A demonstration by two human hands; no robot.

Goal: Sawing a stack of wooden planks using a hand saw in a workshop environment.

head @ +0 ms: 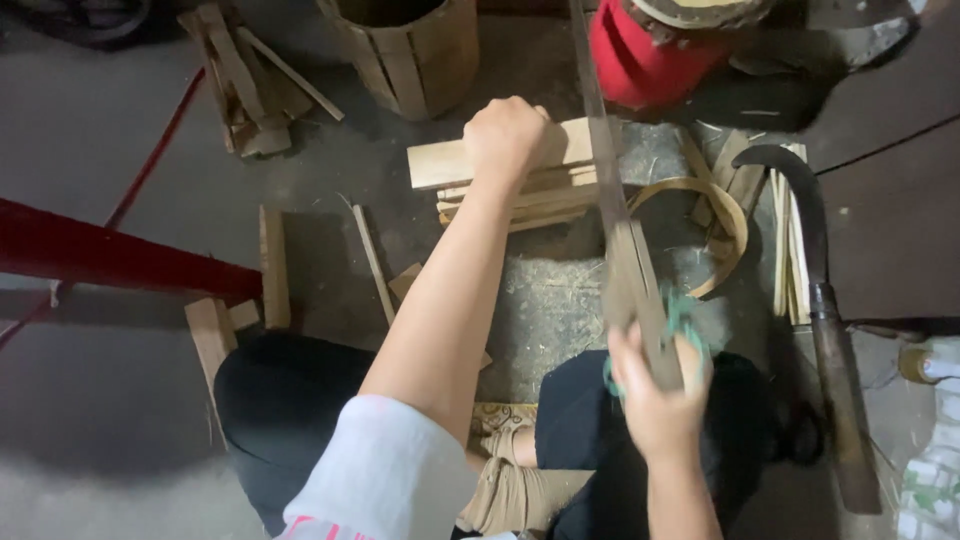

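Observation:
My left hand (507, 135) is stretched forward and closed on the top wooden slat (440, 163) of a small stack of slats (540, 200) on the floor. My right hand (655, 385) grips the handle end of a long, narrow metal blade (605, 170), wrapped with green cord, that runs away from me across the right end of the stack. The blade is blurred near my hand. My knees in dark trousers show at the bottom.
A curved sickle-like knife (815, 250) lies at right beside thin strips and a bent wooden hoop (725, 215). A wooden bucket (405, 50) and red container (640, 60) stand at the back. Loose slats (272, 265) and a red bar (110, 255) are at left.

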